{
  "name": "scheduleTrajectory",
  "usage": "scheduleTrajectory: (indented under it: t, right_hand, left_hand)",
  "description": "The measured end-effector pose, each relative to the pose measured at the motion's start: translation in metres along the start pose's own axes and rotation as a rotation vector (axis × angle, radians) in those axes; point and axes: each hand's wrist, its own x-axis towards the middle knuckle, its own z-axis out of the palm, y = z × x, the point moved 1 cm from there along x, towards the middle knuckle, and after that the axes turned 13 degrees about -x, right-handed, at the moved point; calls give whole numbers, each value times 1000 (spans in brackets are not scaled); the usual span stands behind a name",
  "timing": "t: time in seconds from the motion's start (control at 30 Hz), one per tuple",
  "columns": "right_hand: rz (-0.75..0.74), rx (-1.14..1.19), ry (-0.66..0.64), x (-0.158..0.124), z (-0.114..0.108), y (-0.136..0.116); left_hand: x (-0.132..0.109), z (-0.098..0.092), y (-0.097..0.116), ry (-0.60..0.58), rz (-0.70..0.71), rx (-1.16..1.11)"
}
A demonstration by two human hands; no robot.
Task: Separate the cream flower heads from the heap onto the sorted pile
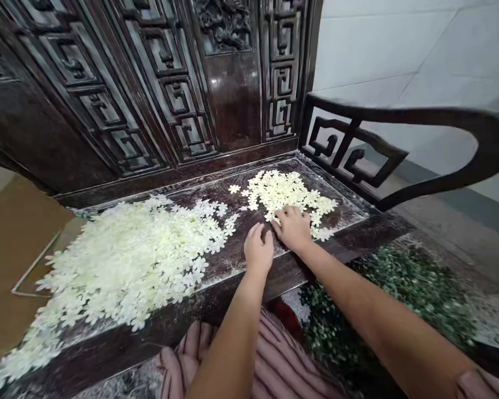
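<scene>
My right hand [293,227] rests on the near edge of a small pile of pale yellow-white artificial flower heads [280,191]. Its fingers are bent over the blossoms, with the thumb apart from them; no flower shows clearly in its grasp. Just to the left, my left hand [258,248] hovers at the front of the dark wooden bench seat [228,252]. Its fingers curve slightly, thumb apart, and nothing is visible between them. A much larger heap of white flower heads [125,255] spreads over the left part of the seat.
A carved wooden backrest [237,105] rises behind the seat, with a curved armrest [432,119] on the right. Green artificial foliage [416,299] lies below at the right. A cardboard box [20,233] stands at the left, with a thin pale-green bent strip [35,263] against it.
</scene>
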Motion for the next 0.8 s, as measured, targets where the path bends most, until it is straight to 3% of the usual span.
scheduleTrajectory:
  t: [0.13, 0.27, 0.43, 0.57, 0.7, 0.8]
  right_hand:
    - [-21, 32, -16, 20, 3, 10]
    - [-65, 60, -48, 39, 0, 27]
    - [-33, 103, -91, 73, -15, 50]
    - [-35, 225, -77, 113, -16, 62]
    - [-146, 298, -40, 156, 7, 66]
    - [-178, 244, -82, 173, 28, 66]
  left_hand:
    - [7, -3, -4, -8, 105, 209]
    - [19, -3, -11, -85, 312, 667]
    - [61, 9, -8, -131, 538, 987]
    - [111, 20, -2, 0, 488, 1096]
    - [150, 27, 1, -17, 414, 1149]
    - [164, 29, 3, -68, 347, 1160]
